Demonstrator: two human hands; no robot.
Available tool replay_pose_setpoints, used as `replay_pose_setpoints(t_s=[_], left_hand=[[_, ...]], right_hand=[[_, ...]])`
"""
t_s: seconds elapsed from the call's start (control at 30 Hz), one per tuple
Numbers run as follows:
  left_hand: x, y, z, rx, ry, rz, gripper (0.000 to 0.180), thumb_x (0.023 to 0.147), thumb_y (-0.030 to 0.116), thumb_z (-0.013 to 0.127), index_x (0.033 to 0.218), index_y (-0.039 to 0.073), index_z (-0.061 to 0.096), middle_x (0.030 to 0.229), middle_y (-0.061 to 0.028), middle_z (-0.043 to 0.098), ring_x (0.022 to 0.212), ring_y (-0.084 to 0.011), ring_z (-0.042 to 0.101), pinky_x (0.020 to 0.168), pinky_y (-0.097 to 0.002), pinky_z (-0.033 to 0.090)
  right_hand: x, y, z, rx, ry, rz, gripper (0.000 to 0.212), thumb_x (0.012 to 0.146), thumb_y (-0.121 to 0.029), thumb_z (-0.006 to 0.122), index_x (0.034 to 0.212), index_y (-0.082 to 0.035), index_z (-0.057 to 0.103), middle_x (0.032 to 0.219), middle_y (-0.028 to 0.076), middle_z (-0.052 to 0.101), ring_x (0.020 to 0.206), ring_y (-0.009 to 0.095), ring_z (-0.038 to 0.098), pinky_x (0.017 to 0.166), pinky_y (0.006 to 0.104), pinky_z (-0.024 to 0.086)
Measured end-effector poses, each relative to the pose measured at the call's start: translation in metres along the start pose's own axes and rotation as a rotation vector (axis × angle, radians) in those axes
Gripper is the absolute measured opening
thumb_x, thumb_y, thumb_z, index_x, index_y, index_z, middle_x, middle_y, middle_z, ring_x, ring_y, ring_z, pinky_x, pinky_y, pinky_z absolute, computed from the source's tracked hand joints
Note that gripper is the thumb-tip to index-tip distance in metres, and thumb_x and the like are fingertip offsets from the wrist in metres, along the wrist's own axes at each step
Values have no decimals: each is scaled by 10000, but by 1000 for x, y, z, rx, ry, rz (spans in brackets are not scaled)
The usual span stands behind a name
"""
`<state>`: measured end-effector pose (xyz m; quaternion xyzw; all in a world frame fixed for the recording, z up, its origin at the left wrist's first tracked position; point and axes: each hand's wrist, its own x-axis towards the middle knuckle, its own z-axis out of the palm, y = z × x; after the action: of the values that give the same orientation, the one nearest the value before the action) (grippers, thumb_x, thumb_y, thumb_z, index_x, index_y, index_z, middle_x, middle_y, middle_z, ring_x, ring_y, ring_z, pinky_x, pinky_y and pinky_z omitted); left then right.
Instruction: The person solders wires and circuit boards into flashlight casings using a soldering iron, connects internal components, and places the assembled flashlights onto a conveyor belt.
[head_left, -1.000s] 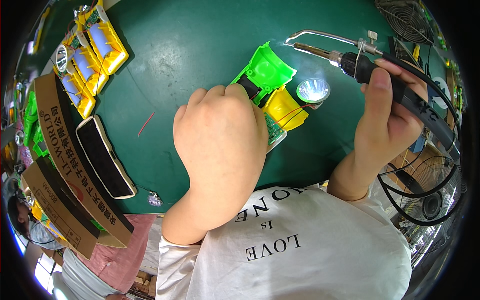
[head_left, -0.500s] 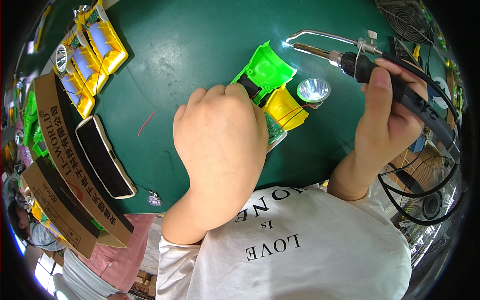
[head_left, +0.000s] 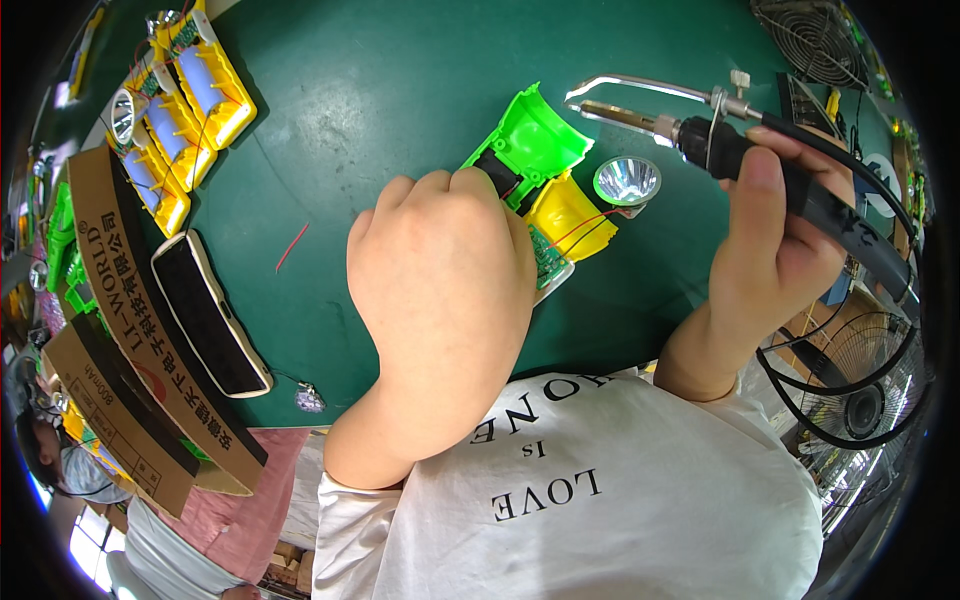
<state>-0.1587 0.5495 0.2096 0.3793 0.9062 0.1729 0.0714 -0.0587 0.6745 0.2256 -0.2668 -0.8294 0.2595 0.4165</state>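
My left hand (head_left: 440, 265) is closed over an opened flashlight housing, its knuckles up and its fingertips hidden beneath. From under it show a green shell (head_left: 541, 135), a yellow shell (head_left: 572, 218) and a green circuit board (head_left: 550, 262) with thin red and black wires. A silver reflector cup (head_left: 628, 182) sits beside the yellow shell, wired to the assembly. My right hand (head_left: 775, 225) grips a black soldering iron (head_left: 730, 150) with a bent metal feed tube (head_left: 650, 88) clamped along it. The iron's tip points left, above the green shell and apart from it.
Yellow housings with blue cells (head_left: 180, 125) lie at the far left. Below them are a cardboard box (head_left: 150, 330) and a phone (head_left: 212, 315). A red wire scrap (head_left: 292, 247) lies on the green mat (head_left: 330, 130). Fans (head_left: 865, 405) stand at the right; a black cable hangs there.
The soldering iron's tip has shifted slightly left and toward me. The bright glint at the feed tube's end has faded. My left hand and the housing stay in place.
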Motion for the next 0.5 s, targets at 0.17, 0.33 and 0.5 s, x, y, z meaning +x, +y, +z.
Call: replay_pose_setpoints(t_s=[0.17, 0.33, 0.5], left_hand=[[-1, -1, -2, -5, -10, 0, 99, 610, 76, 586, 552, 40, 515, 572, -76, 525, 577, -224, 508, 519, -335, 381], [0, 0, -2, -7, -22, -4, 93, 611, 77, 589, 561, 38, 521, 577, -77, 527, 582, -224, 511, 523, -334, 383], [0, 0, -3, -8, -21, -13, 94, 616, 83, 594, 569, 36, 527, 583, -78, 531, 588, -225, 515, 527, -333, 384]], right_hand=[[-4, -9, -1, 240, -133, 62, 149, 759, -77, 565, 842, 44, 538, 819, 64, 536, 659, 87, 488, 597, 184, 379], [-9, -12, 4, 299, -231, 110, 163, 732, -97, 595, 812, 25, 522, 821, 71, 512, 696, 103, 465, 635, 212, 374], [-9, -11, 7, 266, -331, 64, 154, 715, -65, 610, 820, 10, 525, 803, 64, 505, 677, 102, 462, 617, 207, 370]])
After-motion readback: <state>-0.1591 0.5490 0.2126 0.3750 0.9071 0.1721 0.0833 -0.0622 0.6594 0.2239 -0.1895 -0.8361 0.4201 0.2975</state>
